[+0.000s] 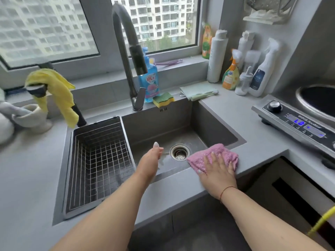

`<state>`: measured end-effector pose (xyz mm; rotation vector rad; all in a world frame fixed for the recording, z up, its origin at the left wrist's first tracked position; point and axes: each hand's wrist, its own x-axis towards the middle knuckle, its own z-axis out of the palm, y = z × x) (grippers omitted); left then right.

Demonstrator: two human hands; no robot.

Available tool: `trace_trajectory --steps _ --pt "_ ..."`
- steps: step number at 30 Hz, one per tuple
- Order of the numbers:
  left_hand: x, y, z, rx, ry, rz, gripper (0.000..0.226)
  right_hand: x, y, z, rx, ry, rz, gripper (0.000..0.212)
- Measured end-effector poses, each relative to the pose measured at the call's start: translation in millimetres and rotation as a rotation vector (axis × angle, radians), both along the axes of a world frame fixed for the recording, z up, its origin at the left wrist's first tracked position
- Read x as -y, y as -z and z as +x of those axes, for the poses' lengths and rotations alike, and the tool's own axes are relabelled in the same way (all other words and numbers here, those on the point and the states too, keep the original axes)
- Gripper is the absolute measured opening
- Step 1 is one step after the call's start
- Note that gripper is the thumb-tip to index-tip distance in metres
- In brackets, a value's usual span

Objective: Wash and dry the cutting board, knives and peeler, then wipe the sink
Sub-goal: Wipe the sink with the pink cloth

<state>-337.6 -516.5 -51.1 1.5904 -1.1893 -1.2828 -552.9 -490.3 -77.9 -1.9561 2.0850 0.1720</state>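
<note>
I press my right hand flat on the pink cloth. My fingers are straight and spread wide, so I push the cloth down and do not squeeze it. The cloth lies on the front right edge of the sink, half on the gray counter and half hanging over the rim. I think I hold it flat like this so more of the cloth rubs the edge dry.

My left hand reaches into the sink with straight, loose fingers. It holds nothing. It hovers near the wet floor of the sink, just beside the drain. I cannot tell if it touches the floor of the sink.

A wire basket sits in the left part of the sink. I see nothing in it. I do not see the cutting board, the knives or the peeler anywhere, so I guess they are washed and put away. I think the wiping is the last job.

The tap bends over the sink and no water comes out. A yellow and green sponge rests on the back ledge, close by if I need it.
</note>
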Motion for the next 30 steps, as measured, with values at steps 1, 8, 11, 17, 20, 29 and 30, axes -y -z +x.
trace_trajectory --steps 1,8,11,17,20,29,30 --pt "-6.0 0.6 9.0 0.014 -0.008 -0.008 0.047 -7.3 -0.9 15.0 0.009 -0.034 0.003 0.065" --pt "-43.5 -0.2 57.0 0.044 -0.111 -0.029 0.049 -59.7 -2.0 124.6 0.105 -0.362 0.009 0.057" --pt "-52.3 -1.0 66.9 0.035 -0.129 -0.02 0.047 -56.7 0.3 119.0 0.063 -0.447 0.006 0.053" --pt "-74.3 -6.7 94.1 0.062 -0.196 -0.007 0.051 -38.6 0.1 69.9 -0.025 -0.145 -0.003 0.055" --pt "-85.8 -7.2 111.6 0.053 -0.227 0.007 0.052 -49.5 -0.3 93.8 0.01 0.027 -0.015 0.064" --pt "-126.5 -5.9 169.6 0.039 -0.321 0.016 0.057 -115.1 -5.5 235.1 0.078 -0.059 0.032 0.084" --pt "-130.8 -5.7 176.5 0.025 -0.343 0.017 0.057 -122.9 -7.2 248.7 0.087 -0.076 0.043 0.085"
